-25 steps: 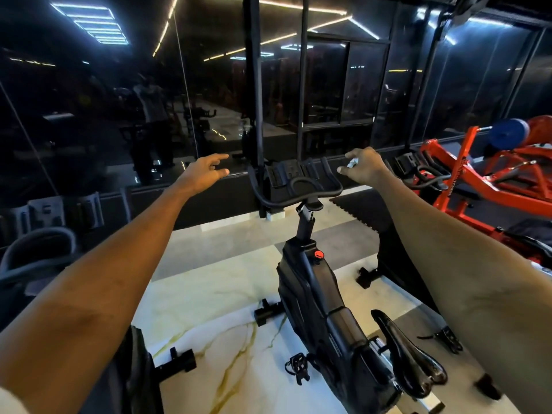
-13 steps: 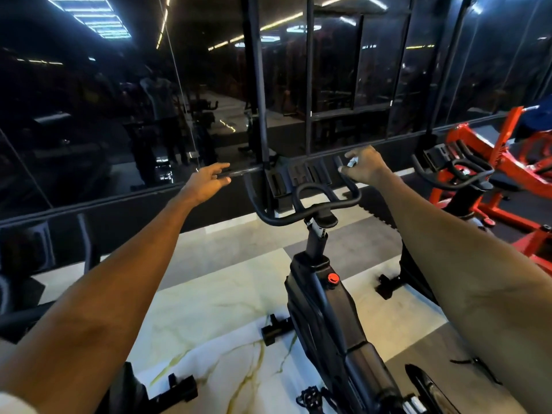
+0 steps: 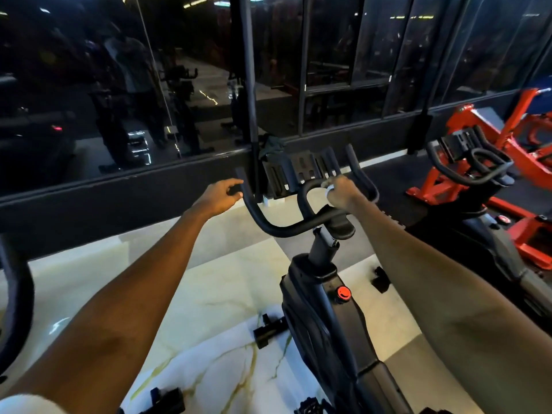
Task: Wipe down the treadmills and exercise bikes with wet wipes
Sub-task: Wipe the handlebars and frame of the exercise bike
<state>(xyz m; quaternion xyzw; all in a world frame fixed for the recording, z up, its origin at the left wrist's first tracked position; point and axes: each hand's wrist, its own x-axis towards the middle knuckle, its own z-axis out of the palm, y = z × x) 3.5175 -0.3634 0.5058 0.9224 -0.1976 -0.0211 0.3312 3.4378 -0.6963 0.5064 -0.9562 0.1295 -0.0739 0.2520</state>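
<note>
Exercise bike (image 3: 328, 318) stands right in front of you. Its handlebar (image 3: 277, 230) runs left-right across your reach, with the horns curving up and away from you. Your right hand (image 3: 340, 194) is on the handlebar's inner loop, just right of centre. Its grip is curled tight round the wet wipe (image 3: 328, 190), which sits against the loop's top. Your left hand (image 3: 216, 197) is at the handlebar's left horn, grip loosely spread and holding nothing; contact unclear. The wipe hand is nearer the loop and right horn, so you likely follow the tube from there. The left horn lies further off, on the handlebar's far side from the wipe.
</note>
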